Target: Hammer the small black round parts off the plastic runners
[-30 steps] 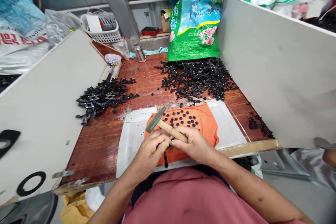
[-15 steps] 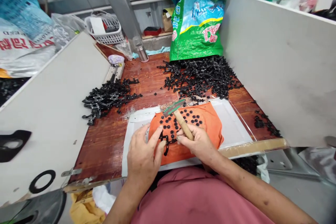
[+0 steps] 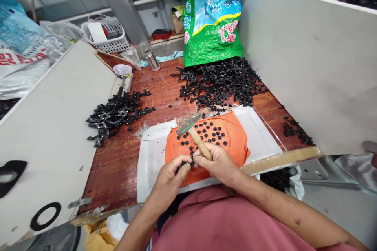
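Note:
My right hand [image 3: 216, 160] is closed around the wooden handle of a hammer [image 3: 200, 142], whose green-edged head points up and left over an orange cloth [image 3: 239, 135]. Thumb and fingers of my left hand [image 3: 172, 174] pinch a small black plastic part [image 3: 183, 164], mostly hidden by the fingers. Both hands' fingertips nearly meet at that part, low over the cloth; whether the right fingertips also grip it I cannot tell. Several round black plastic caps [image 3: 218, 133] lie spread on the cloth above my hands.
A heap of black linked parts [image 3: 114, 115] lies left on the wooden table [image 3: 160, 86]. A larger heap [image 3: 220, 82] spreads below a green sack [image 3: 213, 43]. Grey panels stand left [image 3: 59, 113] and right [image 3: 309, 66]. A bottle [image 3: 150, 59] stands at the back.
My left hand has closed its spread fingers on the black part and moved right toward my right hand. The hammer stays in my right hand. The view has shifted slightly.

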